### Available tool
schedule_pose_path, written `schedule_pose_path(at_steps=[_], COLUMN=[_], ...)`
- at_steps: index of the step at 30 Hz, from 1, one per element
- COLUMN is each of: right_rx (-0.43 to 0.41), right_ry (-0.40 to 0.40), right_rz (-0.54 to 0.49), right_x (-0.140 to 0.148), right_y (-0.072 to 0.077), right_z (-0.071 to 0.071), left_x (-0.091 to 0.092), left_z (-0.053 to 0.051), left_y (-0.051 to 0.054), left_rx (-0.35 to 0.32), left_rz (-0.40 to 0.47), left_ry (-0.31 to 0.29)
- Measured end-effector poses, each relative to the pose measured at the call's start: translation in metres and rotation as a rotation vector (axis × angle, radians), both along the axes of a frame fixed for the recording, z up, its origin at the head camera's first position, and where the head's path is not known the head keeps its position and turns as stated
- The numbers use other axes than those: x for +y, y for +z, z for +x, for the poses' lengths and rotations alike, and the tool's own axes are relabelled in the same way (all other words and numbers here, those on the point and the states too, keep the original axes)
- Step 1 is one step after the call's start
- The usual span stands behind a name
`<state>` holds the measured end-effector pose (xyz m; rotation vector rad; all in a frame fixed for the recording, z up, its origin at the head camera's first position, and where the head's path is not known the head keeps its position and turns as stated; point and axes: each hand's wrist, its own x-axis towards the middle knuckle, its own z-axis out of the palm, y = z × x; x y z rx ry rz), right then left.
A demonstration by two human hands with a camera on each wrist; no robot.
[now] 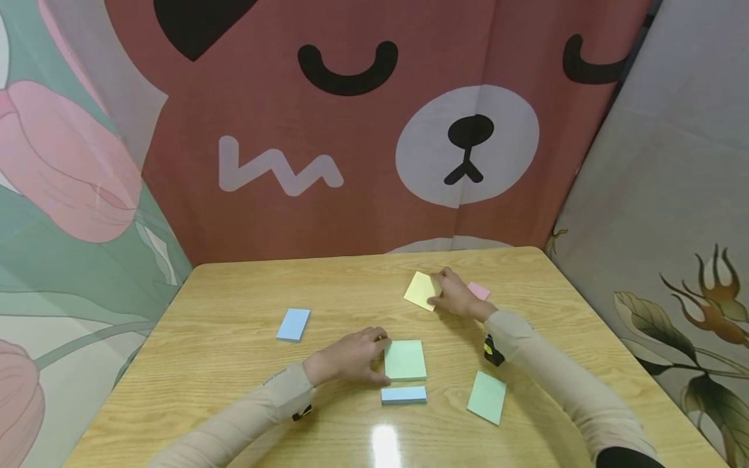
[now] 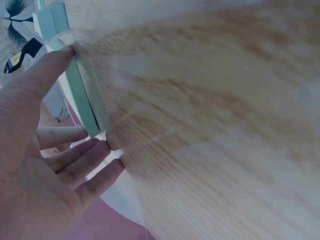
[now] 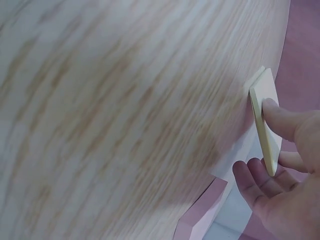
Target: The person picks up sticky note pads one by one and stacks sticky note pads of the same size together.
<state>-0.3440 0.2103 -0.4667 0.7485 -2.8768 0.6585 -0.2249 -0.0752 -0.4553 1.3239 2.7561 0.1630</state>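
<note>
My left hand (image 1: 354, 356) is at the left side of a square green sticky note pad (image 1: 406, 361) lying on the table. Its thumb and index finger hold the pad at its near and far left corners, while the other fingers (image 2: 100, 182) extend beyond it. Further back, my right hand (image 1: 459, 296) grips a yellow sticky note pad (image 1: 420, 290) by its right side, thumb on top. The right wrist view shows that yellow pad (image 3: 267, 125) tilted; whether it touches the table is unclear. A pink pad (image 1: 478, 290) lies behind the right hand, partly hidden by it.
A narrow blue pad (image 1: 404, 395) lies just in front of the square green one. Another green pad (image 1: 487, 398) is at the near right, and a blue pad (image 1: 293, 325) at the left. Printed cloth (image 1: 351, 221) hangs behind the wooden table (image 1: 234, 364).
</note>
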Motion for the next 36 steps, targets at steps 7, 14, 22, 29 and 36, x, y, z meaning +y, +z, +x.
schedule_pose_path(at_steps=[7,14,22,29,36], right_rx=[0.008,0.025,0.063,0.059,0.096], right_ry=[-0.020,-0.049,-0.086,-0.106,-0.090], right_rz=[-0.006,-0.048,-0.098,-0.120,-0.154], right_x=[-0.0010,-0.0038,-0.0077,-0.0078,-0.0091], right_y=[0.0026,0.0029,0.0073,0.0081,0.0067], right_z=[0.0018,0.0036,0.0039,0.0041,0.0068], left_x=[-0.0017,-0.0021,-0.0017,-0.0016,-0.0017], left_z=[-0.0004,-0.0006,-0.0005,-0.0004,0.0004], left_y=[-0.0014,-0.0032,-0.0022,-0.0008,-0.0014], left_rx=[-0.001,-0.012,-0.012,-0.009,-0.024], left_rz=[0.007,-0.001,-0.012,-0.010,-0.013], left_ry=[-0.001,0.006,0.018,0.020,0.026])
